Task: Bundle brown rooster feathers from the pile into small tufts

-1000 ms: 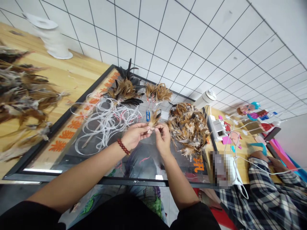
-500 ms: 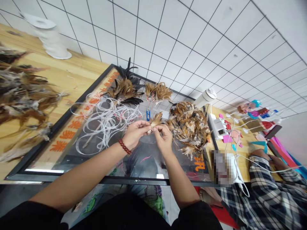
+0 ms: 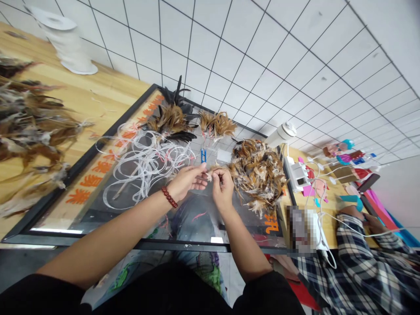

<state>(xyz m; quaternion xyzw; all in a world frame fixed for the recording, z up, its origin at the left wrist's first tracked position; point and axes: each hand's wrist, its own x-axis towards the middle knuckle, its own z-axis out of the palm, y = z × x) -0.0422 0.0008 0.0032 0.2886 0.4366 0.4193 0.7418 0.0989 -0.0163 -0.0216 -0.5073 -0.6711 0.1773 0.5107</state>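
Here the left hand [image 3: 187,181] and right hand [image 3: 223,186] each pinch 1 small feather bundle [image 3: 212,169], near the feather pile [image 3: 259,173] at right.

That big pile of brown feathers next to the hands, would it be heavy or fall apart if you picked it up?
Probably very light: the feather pile looks loose and fluffy, with wisps sticking out. A grab would likely lift only a clump, since nothing visibly binds it. A push would likely scatter or slide it across the smooth glass tabletop.
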